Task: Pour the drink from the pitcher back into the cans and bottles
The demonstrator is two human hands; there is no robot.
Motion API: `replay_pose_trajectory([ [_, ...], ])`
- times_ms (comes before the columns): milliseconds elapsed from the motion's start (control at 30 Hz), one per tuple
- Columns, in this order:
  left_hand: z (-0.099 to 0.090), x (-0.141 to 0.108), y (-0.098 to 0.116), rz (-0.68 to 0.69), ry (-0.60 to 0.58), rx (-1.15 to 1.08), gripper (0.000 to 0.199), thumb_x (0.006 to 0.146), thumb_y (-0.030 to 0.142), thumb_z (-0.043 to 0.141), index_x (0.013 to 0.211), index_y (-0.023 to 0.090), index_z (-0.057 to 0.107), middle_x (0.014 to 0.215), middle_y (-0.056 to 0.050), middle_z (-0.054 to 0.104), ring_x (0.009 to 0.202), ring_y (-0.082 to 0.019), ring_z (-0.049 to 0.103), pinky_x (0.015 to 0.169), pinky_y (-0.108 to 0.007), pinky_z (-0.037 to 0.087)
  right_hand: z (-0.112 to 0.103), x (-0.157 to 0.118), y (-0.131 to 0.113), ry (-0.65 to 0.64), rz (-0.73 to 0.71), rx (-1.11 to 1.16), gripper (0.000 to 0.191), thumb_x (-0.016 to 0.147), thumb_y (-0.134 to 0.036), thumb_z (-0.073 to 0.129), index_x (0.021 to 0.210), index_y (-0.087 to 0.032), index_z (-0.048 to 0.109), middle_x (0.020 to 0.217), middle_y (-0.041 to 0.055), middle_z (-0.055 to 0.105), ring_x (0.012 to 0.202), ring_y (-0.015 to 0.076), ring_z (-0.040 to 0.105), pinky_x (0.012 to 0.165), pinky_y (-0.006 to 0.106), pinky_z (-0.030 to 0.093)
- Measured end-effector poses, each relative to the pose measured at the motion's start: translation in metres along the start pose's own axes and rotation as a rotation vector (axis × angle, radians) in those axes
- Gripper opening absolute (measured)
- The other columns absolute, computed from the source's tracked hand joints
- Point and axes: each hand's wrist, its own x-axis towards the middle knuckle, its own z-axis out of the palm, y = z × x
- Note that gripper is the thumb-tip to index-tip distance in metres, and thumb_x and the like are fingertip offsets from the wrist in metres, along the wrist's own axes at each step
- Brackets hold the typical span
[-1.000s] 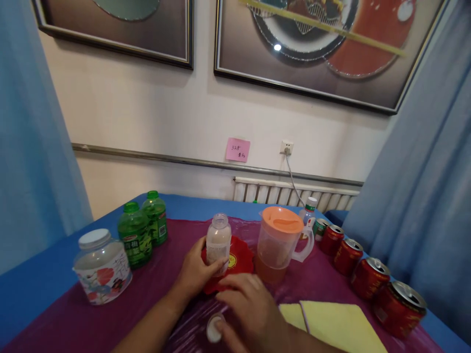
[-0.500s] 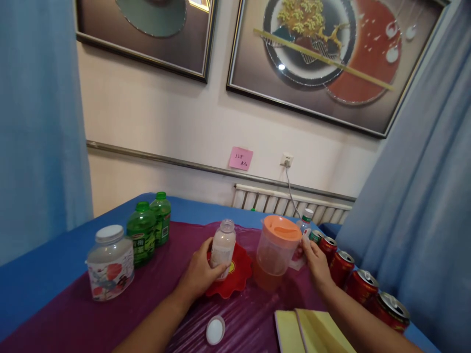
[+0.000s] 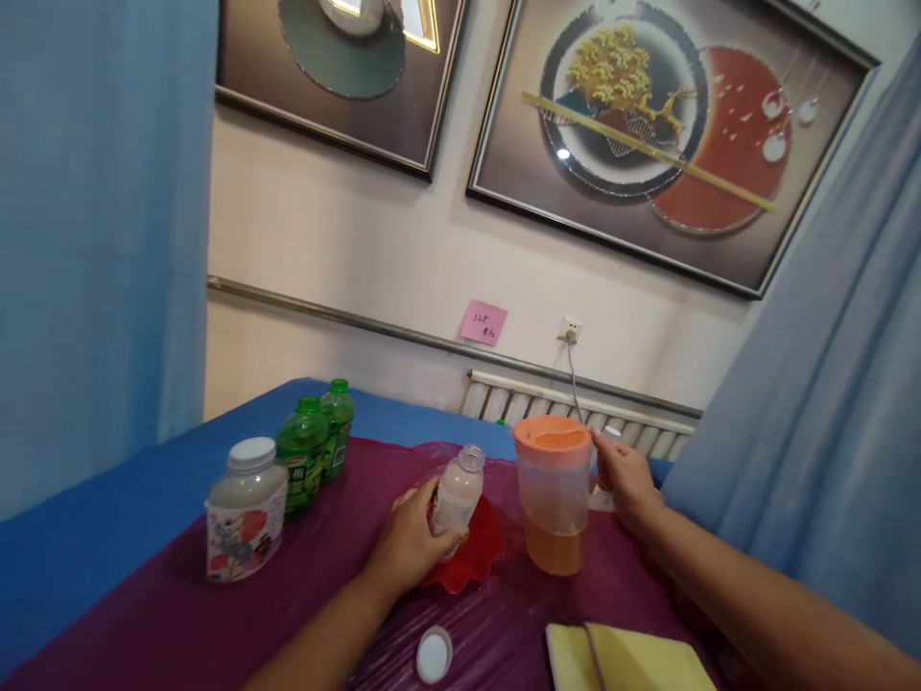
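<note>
My left hand [image 3: 412, 539] is wrapped round a small open-mouthed clear bottle [image 3: 459, 488], which leans to the right above a red scalloped plate [image 3: 484, 549]. Whether the bottle's base touches the plate is hidden by my fingers. On the right, my right hand [image 3: 627, 482] grips the handle side of a clear plastic pitcher [image 3: 554, 494] with an orange lid [image 3: 553, 434]. Amber liquid fills its lower part. The pitcher stands nearly upright, apart from the bottle. A white cap [image 3: 434, 656] lies on the purple cloth in front.
To the left stand a white-lidded jar [image 3: 246, 509] with a floral label and two green bottles [image 3: 302, 456]. A yellow folded item [image 3: 633, 657] lies at the front right. The purple sheet [image 3: 173, 614] covers part of the blue table [image 3: 79, 528]. Blue curtains [image 3: 101, 230] hang at both sides.
The bottle in my left hand now tilts more to the right. The pitcher has come more upright. My right forearm now hides the red cans. The view has shifted slightly.
</note>
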Motion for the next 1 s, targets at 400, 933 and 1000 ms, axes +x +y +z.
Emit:
replay_pose_trajectory([
  [400,0.002,-0.002,-0.002,-0.023,-0.083,0.009,0.065,0.064,0.035,0.081,0.124,0.023,0.060,0.117,-0.006,0.071,0.109,-0.028,0.062,0.098,-0.036,0.040,0.006,0.045,-0.091,-0.298,-0.192,-0.344,0.062,0.068,-0.076,0.065,0.050,-0.023,0.038,0.044,-0.0077,0.029,0.040,0.0079,0.030,0.038,0.023,0.024],
  [933,-0.002,-0.005,0.002,-0.084,-0.118,0.005,0.076,0.062,0.035,0.083,0.131,0.020,0.057,0.122,-0.009,0.069,0.116,-0.030,0.059,0.104,-0.039,0.037,0.024,0.048,-0.105,-0.437,-0.409,-0.560,0.065,0.071,-0.078,0.058,0.051,-0.024,0.028,0.051,-0.0068,0.022,0.049,0.0085,0.022,0.045,0.025,0.018],
  [1000,-0.002,-0.005,0.002,-0.080,-0.113,0.002,0.076,0.062,0.036,0.083,0.131,0.020,0.057,0.122,-0.009,0.069,0.115,-0.029,0.059,0.104,-0.038,0.037,0.024,0.050,-0.102,-0.440,-0.409,-0.571,0.064,0.072,-0.078,0.058,0.051,-0.024,0.029,0.051,-0.0067,0.022,0.049,0.0088,0.023,0.046,0.025,0.019],
])
